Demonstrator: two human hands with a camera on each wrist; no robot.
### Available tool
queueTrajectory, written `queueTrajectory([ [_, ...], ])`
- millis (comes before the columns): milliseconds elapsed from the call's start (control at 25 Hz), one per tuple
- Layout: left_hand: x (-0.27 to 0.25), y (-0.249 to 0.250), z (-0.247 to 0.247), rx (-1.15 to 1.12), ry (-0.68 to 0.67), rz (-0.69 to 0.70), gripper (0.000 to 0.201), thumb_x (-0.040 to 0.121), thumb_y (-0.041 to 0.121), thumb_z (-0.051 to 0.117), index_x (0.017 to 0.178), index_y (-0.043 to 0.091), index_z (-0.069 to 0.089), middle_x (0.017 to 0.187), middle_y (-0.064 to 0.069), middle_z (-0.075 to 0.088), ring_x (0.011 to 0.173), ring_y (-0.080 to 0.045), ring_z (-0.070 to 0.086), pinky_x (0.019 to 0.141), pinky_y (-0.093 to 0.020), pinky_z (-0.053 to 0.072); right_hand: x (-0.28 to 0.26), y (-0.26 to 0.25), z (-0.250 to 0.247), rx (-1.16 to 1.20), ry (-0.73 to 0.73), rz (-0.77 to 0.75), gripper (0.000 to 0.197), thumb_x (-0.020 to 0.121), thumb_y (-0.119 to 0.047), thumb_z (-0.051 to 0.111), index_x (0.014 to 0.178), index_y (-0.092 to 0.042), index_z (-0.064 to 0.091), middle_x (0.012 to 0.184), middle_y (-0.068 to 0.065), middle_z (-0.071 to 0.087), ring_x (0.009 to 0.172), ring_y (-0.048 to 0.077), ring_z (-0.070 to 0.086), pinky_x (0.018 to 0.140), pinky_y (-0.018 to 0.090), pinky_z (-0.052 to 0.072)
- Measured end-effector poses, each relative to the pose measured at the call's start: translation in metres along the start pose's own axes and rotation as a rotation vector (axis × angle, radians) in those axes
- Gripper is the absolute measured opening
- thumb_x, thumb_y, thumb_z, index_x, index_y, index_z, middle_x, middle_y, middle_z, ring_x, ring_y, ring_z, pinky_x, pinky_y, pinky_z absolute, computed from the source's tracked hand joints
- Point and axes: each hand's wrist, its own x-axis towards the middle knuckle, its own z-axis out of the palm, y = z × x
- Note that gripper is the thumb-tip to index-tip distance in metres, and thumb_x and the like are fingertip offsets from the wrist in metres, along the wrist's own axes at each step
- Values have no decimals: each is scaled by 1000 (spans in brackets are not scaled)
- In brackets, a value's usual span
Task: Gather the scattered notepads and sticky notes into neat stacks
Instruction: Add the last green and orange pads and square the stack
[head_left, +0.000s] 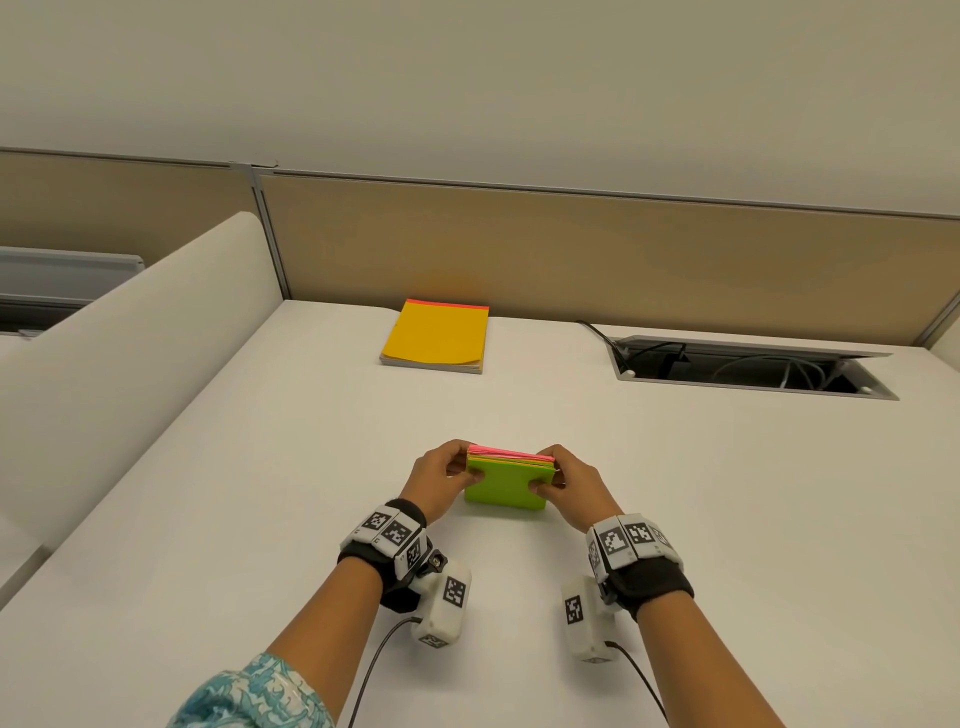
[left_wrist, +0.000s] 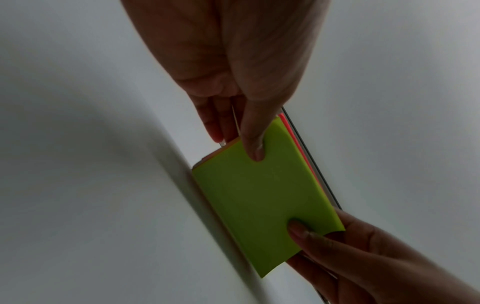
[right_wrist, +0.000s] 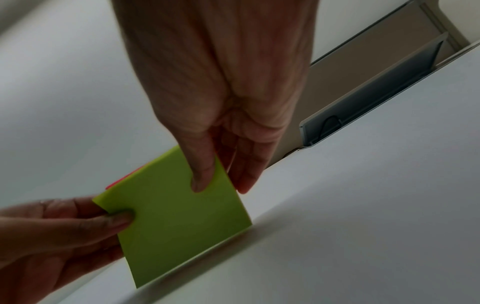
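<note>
Green-topped sticky stack (head_left: 506, 480) clamped in left grip (head_left: 436, 480), right grip (head_left: 569, 486); yellow notepad (head_left: 436, 335) beyond.

Sticky-note stack (head_left: 506, 486) is showing matt paper — smooth green face, pink and orange sheet edges at the top. Yellow notepad (head_left: 435, 335) is presenting matt paper with a slightly curled lower edge. Desk (head_left: 727, 493) is appearing as smooth, matt off-white laminate. Cable hatch (head_left: 753, 366) is showing brushed grey metal framing — partition (head_left: 571, 244) is looking like woven tan cloth.
</note>
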Motion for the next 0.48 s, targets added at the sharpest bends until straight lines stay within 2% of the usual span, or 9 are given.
queueTrajectory([
  [80,-1,0,-2,11,-24,13,27,81,-1,65,100,16,57,97,-6,63,91,-19,60,80,-8,47,-2,-1,-1,38,-7,-13,24,82,-4,61,98,-17,50,98,4,58,90,21,57,72,21,44],
  [120,-1,-1,-4,28,-50,16,29,81,0,66,103,17,56,99,-5,63,92,-18,59,77,-5,46,-1,-1,-2,36,-26,-13,27,81,-3,62,103,-15,51,100,3,57,91,20,57,75,22,46],
  [200,-2,-3,-4,77,-93,4,33,80,2,67,110,13,57,102,-4,62,95,-17,59,77,-5,46,0,0,-2,-21,-61,-7,36,81,-3,64,114,-10,51,102,2,56,94,22,58,83,30,50],
  [280,-3,-4,-3,115,-93,-14,37,81,2,67,117,3,58,102,-5,62,95,-18,60,77,-6,45,1,-1,-1,-62,-65,-12,38,81,-5,63,117,-7,51,103,1,55,100,27,60,87,34,49],
  [360,-3,-3,-1,126,-61,-14,35,82,0,65,117,0,59,99,-6,63,93,-19,60,73,-4,45,0,-1,0,-92,-44,-38,40,81,-7,63,119,-9,51,109,5,57,110,27,57,90,29,45],
  [440,-5,2,0,163,-31,15,33,83,0,63,115,1,61,97,-5,63,92,-18,59,68,1,44,0,-2,-1,-183,-21,-106,51,80,-10,65,128,-12,47,127,6,52,122,22,48,99,23,36],
  [480,-4,7,-1,191,-32,44,31,83,1,62,115,1,61,96,-4,62,91,-17,58,68,0,43,1,-5,-1,-222,-17,-139,57,79,-12,66,132,-14,44,134,6,49,126,21,45,104,25,33],
])
